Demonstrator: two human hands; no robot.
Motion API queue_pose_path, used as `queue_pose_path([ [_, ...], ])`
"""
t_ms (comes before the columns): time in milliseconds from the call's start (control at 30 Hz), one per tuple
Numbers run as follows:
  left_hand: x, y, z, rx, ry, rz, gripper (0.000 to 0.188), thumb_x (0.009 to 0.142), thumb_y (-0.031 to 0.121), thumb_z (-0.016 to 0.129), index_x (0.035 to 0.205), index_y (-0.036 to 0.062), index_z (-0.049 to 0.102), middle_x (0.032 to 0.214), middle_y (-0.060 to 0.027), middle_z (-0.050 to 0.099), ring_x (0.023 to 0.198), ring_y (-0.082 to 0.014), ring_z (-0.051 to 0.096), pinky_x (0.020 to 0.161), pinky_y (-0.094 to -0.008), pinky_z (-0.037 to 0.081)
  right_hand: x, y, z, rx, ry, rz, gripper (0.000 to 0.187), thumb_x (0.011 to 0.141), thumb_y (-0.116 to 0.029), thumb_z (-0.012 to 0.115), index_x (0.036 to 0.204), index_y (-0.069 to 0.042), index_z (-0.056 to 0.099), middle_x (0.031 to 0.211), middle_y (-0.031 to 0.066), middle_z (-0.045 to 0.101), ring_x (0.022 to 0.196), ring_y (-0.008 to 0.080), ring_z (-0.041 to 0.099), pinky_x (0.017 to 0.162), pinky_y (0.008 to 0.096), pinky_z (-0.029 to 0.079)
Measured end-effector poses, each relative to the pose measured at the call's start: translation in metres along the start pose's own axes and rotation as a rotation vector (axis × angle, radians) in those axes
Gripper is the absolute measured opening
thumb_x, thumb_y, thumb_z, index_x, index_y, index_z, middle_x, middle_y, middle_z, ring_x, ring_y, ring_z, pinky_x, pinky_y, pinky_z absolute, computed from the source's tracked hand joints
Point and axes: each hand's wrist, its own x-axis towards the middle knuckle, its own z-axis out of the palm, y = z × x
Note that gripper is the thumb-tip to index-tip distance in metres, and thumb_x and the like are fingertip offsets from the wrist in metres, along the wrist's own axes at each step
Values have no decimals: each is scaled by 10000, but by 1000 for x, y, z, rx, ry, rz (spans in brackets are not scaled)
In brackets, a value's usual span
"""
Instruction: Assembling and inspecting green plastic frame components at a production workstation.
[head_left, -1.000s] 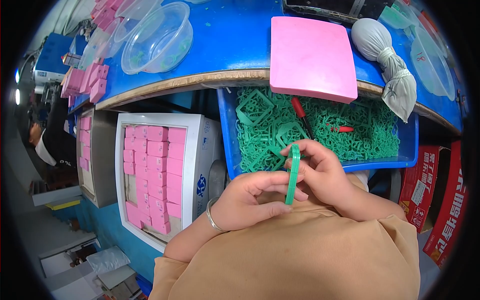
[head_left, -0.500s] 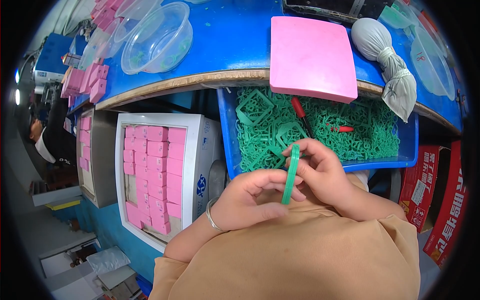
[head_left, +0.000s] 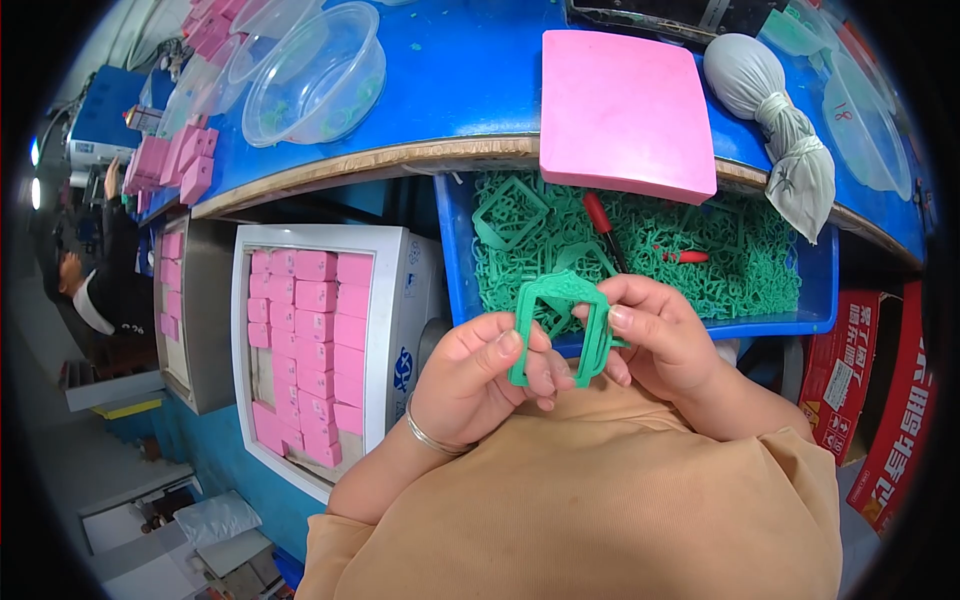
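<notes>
A green open rectangular frame (head_left: pixel 565 284), rounded at the corners and seemingly of wax, is upright between my hands with its opening facing me. My left hand (head_left: pixel 462 375), a silver bangle at the wrist, pinches its left side, with fingertips curled under the lower edge. My right hand (head_left: pixel 662 335) grips the right side between thumb and fingers. Just beyond lies a blue tray (head_left: pixel 457 270) heaped with green curly scraps (head_left: pixel 730 285) and another square green frame (head_left: pixel 508 212). A red-and-black tool (head_left: pixel 603 228) leans in the scraps beside a small red-handled piece (head_left: pixel 684 258).
A pink block (head_left: pixel 625 110) overhangs the blue table's edge, beside a tied cloth bag (head_left: pixel 775 110). Clear plastic bowls (head_left: pixel 318 80) stand far left. At left, a white-rimmed box (head_left: pixel 400 270) holds several pink blocks. Red cartons (head_left: pixel 840 370) are at right. Another person (head_left: pixel 90 290) works far left.
The green frame has turned from edge-on to face me. My left hand has shifted from loosely open fingers to pinching its left side. The other person's arm has risen.
</notes>
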Motion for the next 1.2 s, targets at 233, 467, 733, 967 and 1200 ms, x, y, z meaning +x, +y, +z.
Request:
queue_pose_path([
  [233, 1, -2, -2, -169, -74, 35, 231, 877, 200, 395, 906, -9, 490, 692, -111, 540, 812, -259, 542, 632, -310, 468, -1, 5, -1, 150, -200, -57, 262, 812, -83, 497, 1047, 32, 476, 839, 84, 560, 617, 126, 549, 507, 221, 444],
  [467, 3, -4, -3, -261, -66, 31, 252, 888, 220, 366, 870, -6, 477, 701, -111, 538, 828, -256, 528, 645, -319, 472, -5, -1, 9, -65, -145, 23, 317, 738, 38, 566, 1045, 35, 486, 918, 106, 560, 688, 130, 571, 570, 218, 481],
  [733, 4, -7, -3, -357, -34, -37, 270, 900, 224, 313, 905, 0, 463, 728, -97, 529, 832, -239, 520, 670, -320, 465, -4, 5, 3, -25, -196, 16, 284, 741, 45, 561, 1018, 28, 500, 919, 106, 561, 702, 134, 564, 578, 215, 475],
  [967, 3, -9, -6, -295, 15, -29, 229, 891, 200, 357, 959, 13, 470, 734, -88, 534, 781, -214, 543, 668, -314, 457, -4, 3, 4, -66, -249, 12, 249, 749, 45, 553, 987, 11, 486, 961, 97, 547, 887, 135, 525, 635, 215, 463],
  [1200, 5, -9, -6, -64, 26, 67, 192, 874, 186, 417, 943, 22, 486, 741, -75, 539, 790, -193, 541, 680, -307, 453, -6, 5, 8, -159, -208, -89, 264, 756, 40, 541, 1009, 14, 468, 949, 80, 527, 896, 140, 525, 675, 218, 453],
])
